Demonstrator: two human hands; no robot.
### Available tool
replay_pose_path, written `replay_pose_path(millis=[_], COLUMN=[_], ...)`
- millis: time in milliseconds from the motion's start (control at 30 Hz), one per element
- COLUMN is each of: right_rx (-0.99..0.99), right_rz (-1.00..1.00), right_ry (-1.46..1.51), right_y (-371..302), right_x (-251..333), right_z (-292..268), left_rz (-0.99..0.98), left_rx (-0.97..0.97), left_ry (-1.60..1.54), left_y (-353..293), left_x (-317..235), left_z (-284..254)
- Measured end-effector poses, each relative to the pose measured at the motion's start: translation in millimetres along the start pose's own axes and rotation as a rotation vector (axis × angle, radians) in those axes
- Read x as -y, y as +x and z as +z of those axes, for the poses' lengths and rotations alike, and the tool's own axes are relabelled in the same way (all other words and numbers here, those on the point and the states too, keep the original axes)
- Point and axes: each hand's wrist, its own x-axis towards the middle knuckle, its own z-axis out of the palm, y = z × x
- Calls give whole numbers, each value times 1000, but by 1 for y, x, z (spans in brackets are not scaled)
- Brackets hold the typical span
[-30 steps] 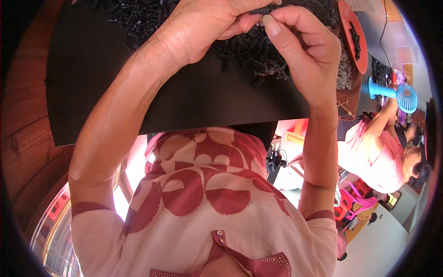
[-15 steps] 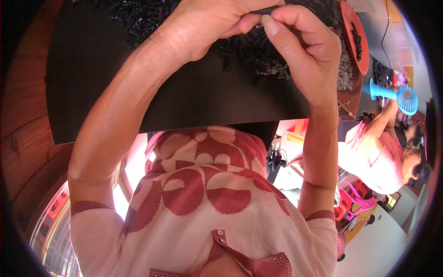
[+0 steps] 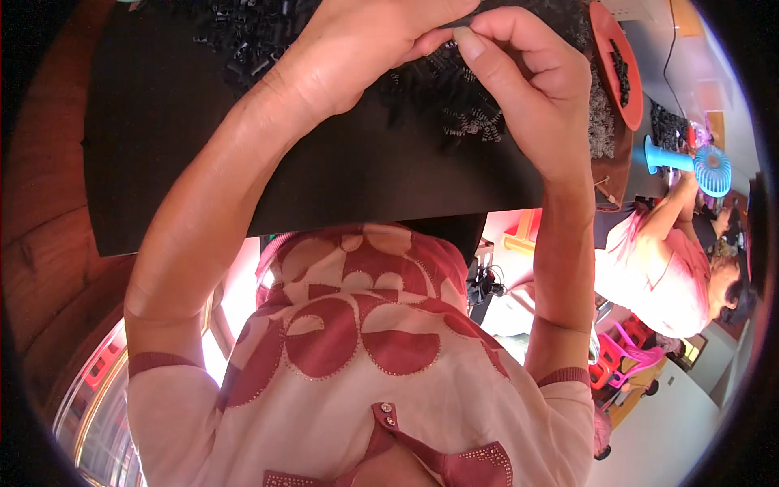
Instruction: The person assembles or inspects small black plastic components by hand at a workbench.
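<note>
Both hands, left hand (image 3: 365, 49) and right hand (image 3: 527, 89), pinch shut on something tiny, hidden behind fingertips.

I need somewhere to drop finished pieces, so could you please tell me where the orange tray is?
In the head view, the orange tray sits at the upper right, just beyond the right hand, above the blue handheld fan.

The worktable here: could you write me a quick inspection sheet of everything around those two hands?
Surface: black mat on a wooden table.
Job's things: small black part pinched between both hands, above a heap of black parts and small springs.
Clutter: orange tray, blue handheld fan.
Grippers: left hand and right hand closed on the part.
Cables: one dark cable, far right.
Surroundings: another person working nearby.
</note>
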Motion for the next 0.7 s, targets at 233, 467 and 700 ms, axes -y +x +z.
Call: replay_pose_path(millis=[233, 467, 700], right_rx=[-98, -130, -127], right_rz=[917, 873, 899], right_ry=[-691, -602, -639], right_y=[16, 27, 29], right_x=[50, 46, 52], right_z=[2, 7, 2], left_rz=[39, 33, 117], left_rx=[18, 10, -20], left_ry=[-10, 27, 198], left_y=[4, -4, -8], left_x=[6, 0, -2], left_z=[-11, -2, -3])
